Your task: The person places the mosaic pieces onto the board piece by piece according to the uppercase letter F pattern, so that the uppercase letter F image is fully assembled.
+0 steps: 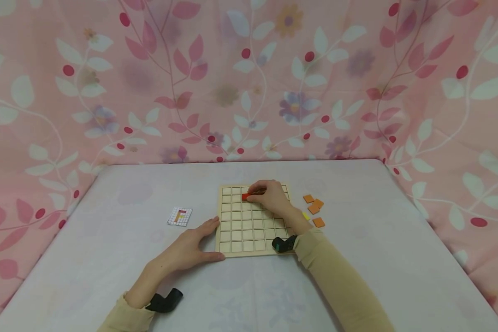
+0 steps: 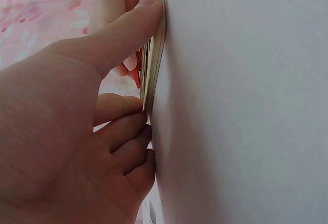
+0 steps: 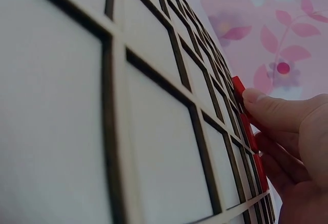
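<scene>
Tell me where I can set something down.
Bare table: right of the orange tiles, left of the grid card, and in front of the board, between the sleeves. Crowded: just right of the board, with those tiles and a yellow piece; its far part, where the right hand pinches a red tile; its left edge, at the left hand.

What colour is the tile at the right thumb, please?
Red: the tile by the right hand shows best in the right wrist view.
</scene>
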`<state>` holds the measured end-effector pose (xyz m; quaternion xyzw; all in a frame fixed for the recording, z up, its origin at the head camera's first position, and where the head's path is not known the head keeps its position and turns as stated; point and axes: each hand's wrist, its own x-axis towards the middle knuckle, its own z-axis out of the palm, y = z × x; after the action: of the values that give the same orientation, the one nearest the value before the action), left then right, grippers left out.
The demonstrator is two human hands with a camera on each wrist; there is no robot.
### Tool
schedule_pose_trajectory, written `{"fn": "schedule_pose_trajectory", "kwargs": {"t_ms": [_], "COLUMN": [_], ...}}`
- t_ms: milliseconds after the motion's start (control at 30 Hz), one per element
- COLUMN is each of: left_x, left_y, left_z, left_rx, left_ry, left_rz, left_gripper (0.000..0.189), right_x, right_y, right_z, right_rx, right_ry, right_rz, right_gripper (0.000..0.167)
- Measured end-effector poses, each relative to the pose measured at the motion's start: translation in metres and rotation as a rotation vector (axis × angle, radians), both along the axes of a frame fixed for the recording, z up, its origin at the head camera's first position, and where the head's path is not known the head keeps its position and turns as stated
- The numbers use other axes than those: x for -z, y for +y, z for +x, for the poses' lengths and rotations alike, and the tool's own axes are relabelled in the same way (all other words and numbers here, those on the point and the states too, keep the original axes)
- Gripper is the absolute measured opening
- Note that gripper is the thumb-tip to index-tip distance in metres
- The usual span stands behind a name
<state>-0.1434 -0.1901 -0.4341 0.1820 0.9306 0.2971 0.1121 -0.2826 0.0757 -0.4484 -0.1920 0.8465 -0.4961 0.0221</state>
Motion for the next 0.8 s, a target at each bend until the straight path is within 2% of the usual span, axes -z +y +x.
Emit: {"fn": "schedule_pose_trajectory", "kwargs": {"t_ms": [367,800], "left_x": [-0.0003,0.0006], "left_y": [0.0001,-0.0006], "left_z": [0.0005,0.0002], "left_rx": [0.000,-0.001], "left_ry": [-0.006,-0.001], "left_rz": [0.010,0.002], "left_gripper": [0.096,0.097], "right_x": [0.0023,0.0042], "right_y": [-0.0014,-0.0016], "right_z": [0.0002,0.0006], "right_rx": [0.018,0.021], "right_ry": [0.016,0.018], "right_rz": [0.044,0.043], "right_gripper": [0.019,0.023]}}
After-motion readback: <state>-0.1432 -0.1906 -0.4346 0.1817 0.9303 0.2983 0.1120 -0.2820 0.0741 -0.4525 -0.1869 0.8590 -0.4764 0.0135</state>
